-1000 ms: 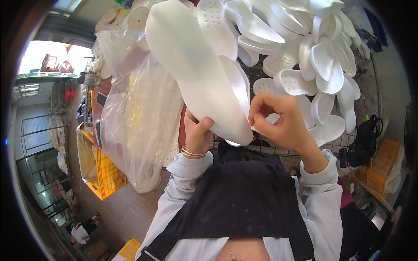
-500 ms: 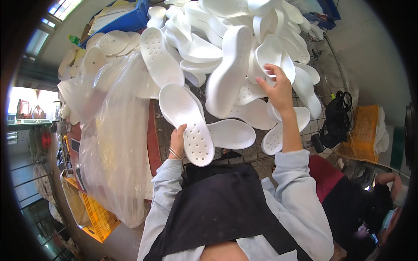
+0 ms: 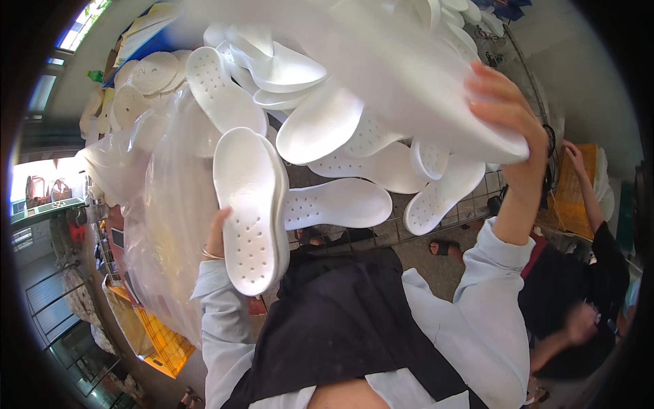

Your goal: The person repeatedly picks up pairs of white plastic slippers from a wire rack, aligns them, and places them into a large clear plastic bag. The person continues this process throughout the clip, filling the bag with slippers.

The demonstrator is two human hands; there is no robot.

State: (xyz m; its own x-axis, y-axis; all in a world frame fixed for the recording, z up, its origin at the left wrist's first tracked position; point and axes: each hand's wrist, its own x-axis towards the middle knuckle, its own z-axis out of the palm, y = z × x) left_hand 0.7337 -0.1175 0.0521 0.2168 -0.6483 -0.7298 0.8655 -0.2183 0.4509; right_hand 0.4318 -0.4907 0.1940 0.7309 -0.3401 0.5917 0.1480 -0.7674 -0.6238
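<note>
My left hand point(image 3: 216, 233) grips the outer edge of a stack of white insoles point(image 3: 249, 204), thumb on top. The top insole has a smooth cupped end and small holes at the end nearer me. My right hand point(image 3: 507, 112) is raised at the right, fingers wrapped over the edge of a blurred white insole point(image 3: 422, 82), which slants across the upper part of the view. Beneath it spreads a pile of loose white insoles point(image 3: 323, 123), partly covered by the raised one. One perforated insole point(image 3: 347, 203) lies crosswise beside the stack.
A clear plastic bag point(image 3: 163, 225) stands at the left, below round off-white pads point(image 3: 155, 72) and a blue bin point(image 3: 146, 37). Yellow crates point(image 3: 163, 337) point(image 3: 575, 204) sit at lower left and right. Another person in black point(image 3: 569, 300) is close on my right.
My right hand has taken an insole from the pile and lifted it up and right. My left hand has shifted left and toward me with the stack. The person at right has moved their arms.
</note>
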